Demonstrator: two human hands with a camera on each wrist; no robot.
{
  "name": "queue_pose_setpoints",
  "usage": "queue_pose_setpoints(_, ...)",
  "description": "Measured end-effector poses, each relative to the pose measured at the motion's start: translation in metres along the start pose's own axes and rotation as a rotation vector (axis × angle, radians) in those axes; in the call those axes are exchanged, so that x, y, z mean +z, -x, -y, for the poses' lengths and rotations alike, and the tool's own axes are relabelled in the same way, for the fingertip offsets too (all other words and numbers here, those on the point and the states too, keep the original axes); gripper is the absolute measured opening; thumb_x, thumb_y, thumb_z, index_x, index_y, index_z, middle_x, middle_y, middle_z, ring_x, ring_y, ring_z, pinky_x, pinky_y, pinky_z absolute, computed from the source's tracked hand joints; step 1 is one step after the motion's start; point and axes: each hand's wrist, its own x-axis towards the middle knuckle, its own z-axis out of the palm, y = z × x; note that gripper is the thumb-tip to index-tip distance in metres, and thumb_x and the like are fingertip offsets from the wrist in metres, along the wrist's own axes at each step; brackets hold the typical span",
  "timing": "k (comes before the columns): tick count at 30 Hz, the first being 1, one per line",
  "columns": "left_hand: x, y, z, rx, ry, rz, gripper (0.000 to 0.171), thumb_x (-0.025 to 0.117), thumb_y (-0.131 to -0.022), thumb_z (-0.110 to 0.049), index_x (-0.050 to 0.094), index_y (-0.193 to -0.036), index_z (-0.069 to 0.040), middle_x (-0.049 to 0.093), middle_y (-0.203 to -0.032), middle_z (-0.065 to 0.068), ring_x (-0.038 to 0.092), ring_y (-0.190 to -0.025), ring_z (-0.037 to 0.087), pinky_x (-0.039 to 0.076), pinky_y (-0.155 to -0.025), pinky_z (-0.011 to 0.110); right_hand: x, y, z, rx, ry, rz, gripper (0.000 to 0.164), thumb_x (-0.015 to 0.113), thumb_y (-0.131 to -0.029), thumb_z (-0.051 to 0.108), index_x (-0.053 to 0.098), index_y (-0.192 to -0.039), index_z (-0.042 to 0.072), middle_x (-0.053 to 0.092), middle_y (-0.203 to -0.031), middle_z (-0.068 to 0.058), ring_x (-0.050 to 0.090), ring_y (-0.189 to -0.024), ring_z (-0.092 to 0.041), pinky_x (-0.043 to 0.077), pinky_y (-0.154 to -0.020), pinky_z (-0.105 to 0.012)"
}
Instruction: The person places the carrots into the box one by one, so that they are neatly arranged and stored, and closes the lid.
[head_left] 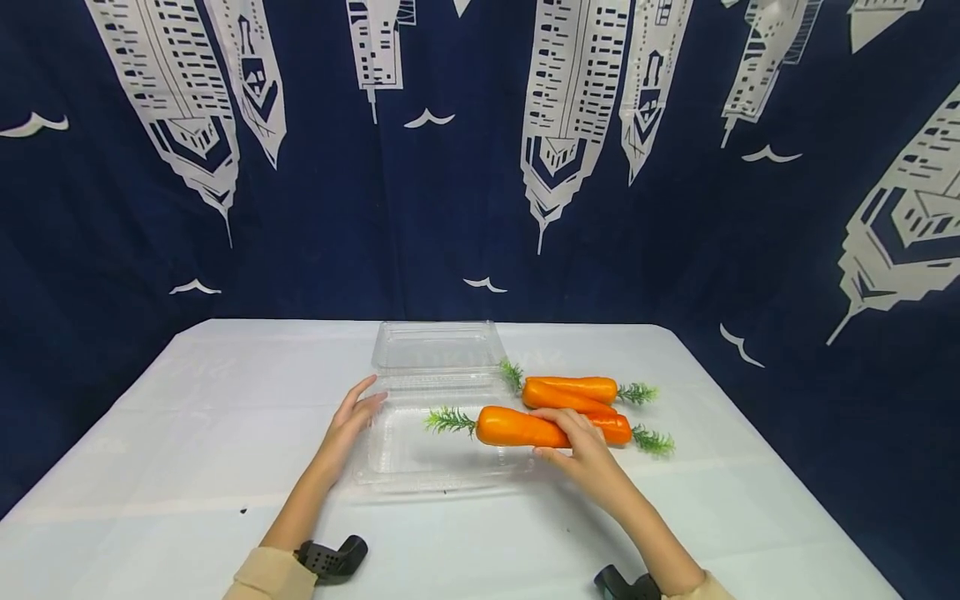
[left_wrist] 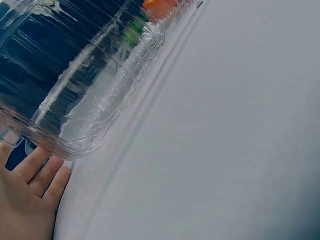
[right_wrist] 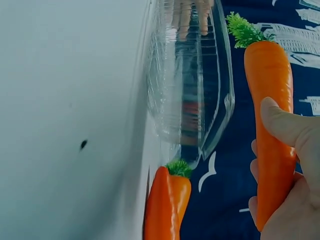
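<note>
My right hand (head_left: 583, 457) grips an orange carrot (head_left: 512, 427) with a leafy green top pointing left. In the right wrist view the thumb lies along one side of this carrot (right_wrist: 274, 85) and the fingers wrap behind it. Seen from the head, it hangs over the right part of a clear plastic clamshell box (head_left: 427, 482), whose lid (head_left: 438, 346) lies open toward the back. My left hand (head_left: 347, 431) is at the box's left side, fingers extended, fingertips right at the wall. The left wrist view shows the fingers (left_wrist: 42, 175) beside the box's corner.
Other carrots (head_left: 577, 387) lie in a pile on the white table (head_left: 187, 417), right of the box, their green tops pointing different ways. A dark blue cloth (head_left: 450, 208) with white building prints hangs behind the table. A small dark speck (head_left: 243, 511) marks the tabletop.
</note>
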Motion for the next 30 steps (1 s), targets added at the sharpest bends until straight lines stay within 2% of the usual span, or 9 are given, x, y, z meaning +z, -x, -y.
queue_pose_setpoints(10, 0.000, 0.003, 0.000, -0.003, 0.005, -0.007, 0.050, 0.042, -0.095, -0.029, 0.025, -0.142, -0.025, 0.038, -0.142, 0.015, 0.032, -0.133, 0.032, 0.019, -0.111, 0.050, 0.012, -0.022, 0.015, -0.010, 0.038, 0.045, 0.046, 0.070, -0.077, 0.022, 0.056, -0.120, 0.016, 0.057, -0.122, -0.004, 0.047, -0.117, -0.027, 0.031, -0.094, -0.047)
queue_pose_setpoints(17, -0.003, 0.003, -0.001, 0.000, 0.004, -0.011, 0.051, 0.042, -0.095, -0.029, 0.024, -0.143, -0.024, 0.038, -0.142, 0.015, 0.032, -0.133, 0.032, 0.018, -0.111, 0.050, 0.024, -0.039, 0.022, -0.028, 0.052, 0.090, 0.041, 0.070, -0.078, 0.023, 0.058, -0.116, 0.018, 0.060, -0.111, 0.000, 0.048, -0.116, -0.024, 0.031, -0.099, -0.048)
queue_pose_setpoints(25, -0.002, 0.001, -0.001, 0.011, 0.007, -0.024, 0.052, 0.043, -0.094, -0.031, 0.025, -0.142, -0.025, 0.039, -0.141, 0.015, 0.034, -0.132, 0.030, 0.022, -0.110, 0.049, 0.035, -0.059, 0.031, -0.038, 0.133, 0.094, 0.040, 0.071, -0.078, 0.024, 0.060, -0.116, 0.020, 0.061, -0.109, 0.002, 0.053, -0.103, -0.019, 0.035, -0.083, -0.034)
queue_pose_setpoints(30, 0.000, -0.001, 0.000, 0.009, -0.003, -0.028, 0.052, 0.043, -0.094, -0.031, 0.025, -0.142, -0.024, 0.041, -0.141, 0.014, 0.037, -0.130, 0.029, 0.026, -0.108, 0.047, 0.039, -0.069, 0.040, -0.043, 0.187, 0.091, 0.038, 0.072, -0.077, 0.024, 0.061, -0.113, 0.018, 0.062, -0.110, 0.000, 0.053, -0.104, -0.022, 0.035, -0.081, -0.034)
